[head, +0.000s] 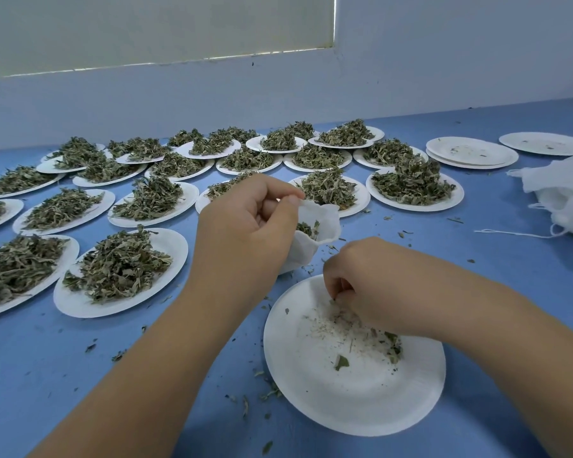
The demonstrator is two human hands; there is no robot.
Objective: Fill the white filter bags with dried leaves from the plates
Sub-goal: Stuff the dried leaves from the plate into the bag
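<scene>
Landmark: we take the near plate, a white paper plate on the blue surface, as our reference.
Near plate contents: only leaf remains, pale dust and a few green bits.
Left hand: it is beyond the near plate's far rim and a little to the left. The fingers are curled, and thumb and forefinger pinch the rim of the filter bag.
Filter bag: it is white and hangs beside the left hand, just beyond the near plate. Its mouth is open towards the right hand, and some dried leaves show inside.
Right hand: it is over the far part of the near plate, with the fingers bunched downward and the tips closed on the leaf remains.
Hands to each other: near, but not touching.
Full plates: many, heaped with leaves, left of and beyond the near plate.
Empty plates: stacked far beyond the near plate, to the right.
Spare bags: a white pile well to the right.
</scene>
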